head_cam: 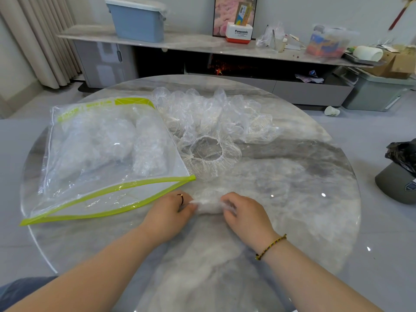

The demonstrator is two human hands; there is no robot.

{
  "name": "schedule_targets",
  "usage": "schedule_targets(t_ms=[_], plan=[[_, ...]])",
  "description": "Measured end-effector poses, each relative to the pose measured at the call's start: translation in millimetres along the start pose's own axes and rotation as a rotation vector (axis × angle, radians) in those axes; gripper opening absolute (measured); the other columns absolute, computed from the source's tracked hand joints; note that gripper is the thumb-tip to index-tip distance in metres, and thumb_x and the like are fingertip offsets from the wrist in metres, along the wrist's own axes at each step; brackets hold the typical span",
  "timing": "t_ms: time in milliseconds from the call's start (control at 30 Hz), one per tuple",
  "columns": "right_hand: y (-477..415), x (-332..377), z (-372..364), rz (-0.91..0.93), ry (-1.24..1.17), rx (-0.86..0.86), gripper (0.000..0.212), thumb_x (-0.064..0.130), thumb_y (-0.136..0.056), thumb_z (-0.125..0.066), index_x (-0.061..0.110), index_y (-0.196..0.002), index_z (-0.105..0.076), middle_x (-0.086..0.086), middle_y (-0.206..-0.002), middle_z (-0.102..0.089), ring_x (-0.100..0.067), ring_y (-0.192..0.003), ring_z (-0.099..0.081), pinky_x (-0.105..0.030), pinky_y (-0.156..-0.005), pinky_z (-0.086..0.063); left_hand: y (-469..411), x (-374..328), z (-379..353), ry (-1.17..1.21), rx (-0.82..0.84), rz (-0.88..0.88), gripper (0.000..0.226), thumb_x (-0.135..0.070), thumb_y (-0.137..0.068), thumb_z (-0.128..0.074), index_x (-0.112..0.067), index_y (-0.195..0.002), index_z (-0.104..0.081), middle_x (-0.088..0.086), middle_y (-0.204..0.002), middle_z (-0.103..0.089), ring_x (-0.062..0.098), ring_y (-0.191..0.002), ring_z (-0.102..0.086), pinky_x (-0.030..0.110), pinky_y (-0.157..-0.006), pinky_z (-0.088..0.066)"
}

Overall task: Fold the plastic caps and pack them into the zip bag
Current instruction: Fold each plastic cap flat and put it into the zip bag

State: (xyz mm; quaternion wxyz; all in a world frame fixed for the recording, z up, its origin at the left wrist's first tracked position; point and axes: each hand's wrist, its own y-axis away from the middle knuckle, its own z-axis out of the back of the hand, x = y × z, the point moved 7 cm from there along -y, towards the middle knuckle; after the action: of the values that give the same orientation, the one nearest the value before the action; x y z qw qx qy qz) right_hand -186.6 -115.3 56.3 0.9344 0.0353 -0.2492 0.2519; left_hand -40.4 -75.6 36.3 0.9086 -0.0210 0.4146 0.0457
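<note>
Now, in the head view, both hands work one clear crinkled plastic cap (208, 204) at about 6 o'clock on the round grey marbled table (292, 176); the left hand (168, 212) pinches its left end with curled fingers, the right hand (243, 210) clamps its right end; the cap lies between them as a tight, whitish roll, touching the table; I judge the folding step to be nearly done for this cap. Next comes the packing, which calls for carrying the roll to 9 o'clock and slipping it through the gaping green-edged mouth of the transparent zip bag (108, 158), without letting it spring loose; the bag already holds several rolled caps. A heap of loose clear elastic-rimmed caps (213, 122) waits at 12 o'clock, so much remains.
</note>
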Motion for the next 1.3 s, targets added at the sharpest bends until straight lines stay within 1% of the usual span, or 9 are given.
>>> schedule_targets(t_ms=[100,233,400,567,767,900,1033,1167,1300], plan=[[0,-13,0,-0.172,-0.284,-0.045,0.01,0.02,-0.088,-0.057,0.016,-0.083,-0.065,0.004,-0.068,-0.06,-0.015,-0.072,-0.055,-0.023,-0.065,-0.039,0,5,4,0.079,-0.055,0.134,0.043,-0.028,-0.092,-0.053,-0.015,-0.054,-0.037,-0.001,-0.052,-0.038,0.013,-0.052,-0.036,0.023,-0.053,-0.03],[0,-23,-6,-0.316,-0.385,-0.066,0.031,0.019,-0.086,-0.06,0.025,-0.056,-0.05,0.009,-0.05,-0.053,-0.012,-0.059,-0.051,-0.025,-0.062,-0.04,-2,7,9,0.061,-0.149,0.183,0.04,-0.027,-0.091,-0.055,-0.015,-0.057,-0.039,-0.003,-0.049,-0.04,0.01,-0.049,-0.04,0.018,-0.049,-0.029],[2,-17,-8,-0.321,-0.147,-0.017,0.014,0.025,-0.09,-0.051,0.025,-0.076,-0.051,0.009,-0.061,-0.054,-0.014,-0.07,-0.056,-0.023,-0.062,-0.04,-1,9,9,-0.024,-0.124,0.252,0.022,-0.035,-0.093,-0.05,-0.023,-0.074,-0.048,-0.004,-0.052,-0.045,0.01,-0.046,-0.046,0.025,-0.057,-0.037],[3,2,-6,-0.199,0.187,0.022,0.015,0.028,-0.094,-0.04,0.019,-0.101,-0.051,-0.001,-0.1,-0.064,-0.022,-0.094,-0.059,-0.025,-0.063,-0.032,2,-3,6,-0.184,-0.053,0.212,0.041,-0.051,-0.087,-0.049,-0.021,-0.115,-0.055,-0.005,-0.103,-0.059,0.014,-0.102,-0.056,0.022,-0.078,-0.037],[-6,3,-6,-0.171,0.296,-0.028,0.029,0.031,-0.095,-0.038,0.014,-0.118,-0.04,0.0,-0.114,-0.059,-0.022,-0.103,-0.057,-0.029,-0.073,-0.034,5,-2,-5,-0.345,0.128,0.174,0.033,-0.042,-0.082,-0.062,-0.023,-0.109,-0.058,-0.006,-0.109,-0.06,0.01,-0.106,-0.053,0.017,-0.076,-0.036],[-11,-15,0,-0.333,-0.116,-0.045,0.026,0.034,-0.094,-0.047,0.013,-0.109,-0.05,0.001,-0.093,-0.06,-0.021,-0.096,-0.057,-0.025,-0.072,-0.037,5,-4,-2,-0.234,0.092,0.18,0.014,-0.032,-0.084,-0.064,-0.022,-0.077,-0.057,-0.005,-0.085,-0.061,0.011,-0.085,-0.057,0.017,-0.063,-0.037],[-10,-29,5,-0.52,-0.687,-0.167,0.018,0.025,-0.094,-0.05,0.015,-0.079,-0.048,0.0,-0.076,-0.055,-0.017,-0.067,-0.056,-0.021,-0.052,-0.042,4,4,12,0.173,-0.08,0.312,0.032,-0.015,-0.085,-0.065,-0.018,-0.058,-0.046,-0.008,-0.049,-0.043,-0.001,-0.038,-0.041,0.011,-0.041,-0.031],[1,-6,-13,-0.637,-1.148,0.1,0.02,0.028,-0.095,-0.048,0.011,-0.087,-0.054,-0.007,-0.082,-0.062,-0.018,-0.066,-0.062,-0.025,-0.054,-0.053,9,3,18,0.465,-0.214,0.359,0.028,-0.011,-0.084,-0.066,-0.013,-0.06,-0.051,-0.012,-0.031,-0.041,-0.001,-0.03,-0.037,0.007,-0.036,-0.027],[3,17,-28,-0.557,-1.192,0.294,0.022,0.03,-0.09,-0.053,0.009,-0.09,-0.055,-0.01,-0.086,-0.063,-0.021,-0.074,-0.061,-0.028,-0.069,-0.052,13,-1,27,0.464,-0.241,0.309,0.026,-0.01,-0.084,-0.065,-0.012,-0.062,-0.052,-0.012,-0.03,-0.04,0.001,-0.03,-0.035,0.009,-0.036,-0.026]])
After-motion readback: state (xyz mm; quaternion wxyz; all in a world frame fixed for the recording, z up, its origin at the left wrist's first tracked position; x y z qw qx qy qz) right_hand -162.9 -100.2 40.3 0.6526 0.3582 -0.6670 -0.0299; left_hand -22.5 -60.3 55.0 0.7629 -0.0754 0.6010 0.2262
